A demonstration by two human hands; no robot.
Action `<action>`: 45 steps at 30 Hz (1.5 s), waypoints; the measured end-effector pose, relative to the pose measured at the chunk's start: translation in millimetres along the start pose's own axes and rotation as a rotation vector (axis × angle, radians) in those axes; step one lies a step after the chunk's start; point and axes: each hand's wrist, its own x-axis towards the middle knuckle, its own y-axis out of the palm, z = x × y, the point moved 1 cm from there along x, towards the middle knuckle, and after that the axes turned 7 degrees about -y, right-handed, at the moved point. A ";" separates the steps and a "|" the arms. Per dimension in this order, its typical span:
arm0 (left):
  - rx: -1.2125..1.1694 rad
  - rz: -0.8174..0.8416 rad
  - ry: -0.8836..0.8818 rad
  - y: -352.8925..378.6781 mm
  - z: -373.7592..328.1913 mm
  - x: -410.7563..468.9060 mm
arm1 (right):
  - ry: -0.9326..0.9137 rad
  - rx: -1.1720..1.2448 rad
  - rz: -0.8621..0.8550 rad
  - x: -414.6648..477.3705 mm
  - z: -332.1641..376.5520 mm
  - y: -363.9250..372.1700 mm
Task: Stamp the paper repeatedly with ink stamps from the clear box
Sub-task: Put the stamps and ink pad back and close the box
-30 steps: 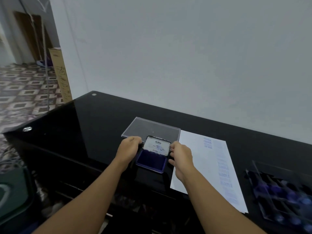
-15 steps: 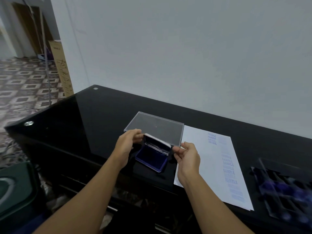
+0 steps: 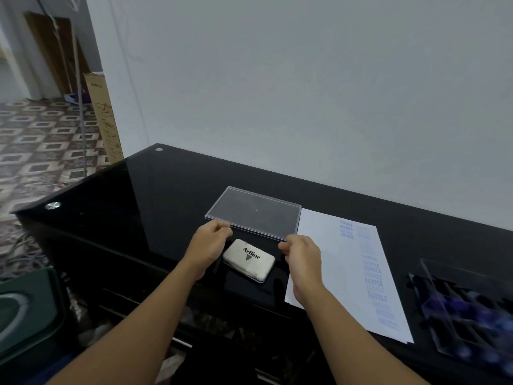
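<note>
Nearest me on the right sat the clear box [image 3: 466, 309], a blurred compartmented tray, beside the flat white paper [image 3: 333, 273] printed with blue stamps. My left hand [image 3: 212, 243] and right hand [image 3: 301, 252] flanked the rounded white ink pad [image 3: 249, 259], which lay closed on the glossy black desk [image 3: 155, 195]. Both hands' fingers curled at the near corners of the clear plastic lid [image 3: 254, 211]. I could not tell whether they pinched it.

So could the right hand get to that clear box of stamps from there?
Probably yes. Only the flat stamped paper lies between the right hand and the clear box, with nothing upright in the way. The hand is at a corner of the clear lid, though.
</note>
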 end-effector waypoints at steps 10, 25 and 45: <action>0.504 0.005 -0.001 0.6 -7.8 -29.4 | 0.159 -0.256 0.175 -29.9 6.9 7.0; 0.206 0.073 0.020 56.7 -31.6 -87.0 | -0.014 -0.167 0.060 -46.2 22.2 -74.7; 0.242 0.480 0.268 298.2 -90.9 -253.4 | -0.043 -0.408 -0.378 -63.3 14.4 -383.1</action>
